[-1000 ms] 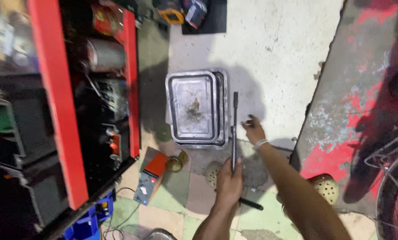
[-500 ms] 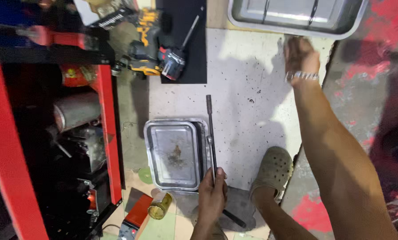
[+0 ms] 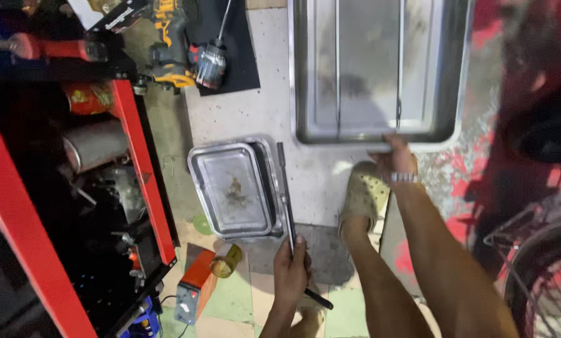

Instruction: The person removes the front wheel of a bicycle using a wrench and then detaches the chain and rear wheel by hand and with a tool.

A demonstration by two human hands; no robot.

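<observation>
My left hand is closed around the lower part of a long dark metal bar, which lies along the right side of a small dirty steel tray on the concrete floor. My right hand, with a bracelet at the wrist, grips the near rim of a large shallow steel tray farther out. My foot in a beige clog stands just below that rim, between the two arms.
A red tool cart full of parts fills the left. A yellow-and-black cordless drill lies on a black mat at the top. An orange device and a yellowish can sit near the cart. A bicycle wheel stands at right.
My right hand has come down onto the large tray's near rim and closed on it. The tray now lies nearer to me. My left hand still holds the bar.
</observation>
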